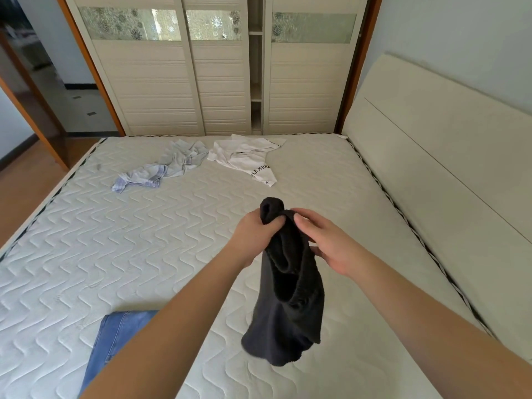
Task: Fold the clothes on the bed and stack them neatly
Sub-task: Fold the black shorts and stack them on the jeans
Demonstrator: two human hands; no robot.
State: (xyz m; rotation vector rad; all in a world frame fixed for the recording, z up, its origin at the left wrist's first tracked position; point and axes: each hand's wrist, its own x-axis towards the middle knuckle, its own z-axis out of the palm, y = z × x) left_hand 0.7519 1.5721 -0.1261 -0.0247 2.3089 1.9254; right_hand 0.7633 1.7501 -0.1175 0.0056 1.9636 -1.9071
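Quilted mattress point(144, 254); bunched black garment point(288, 298) dangling, both hands gripping.

Quilted mattress point(115, 254), plaid shirt point(161, 169), white tee point(244, 158), apparently jeans point(115, 338)

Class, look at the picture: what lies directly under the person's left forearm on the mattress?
Blue jeans lie flat on the mattress under the left forearm. Only their left part shows; the forearm covers the rest, so their full shape and whether they are folded cannot be seen.

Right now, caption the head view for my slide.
Both hands, left hand and right hand, hold black shorts above the mattress.
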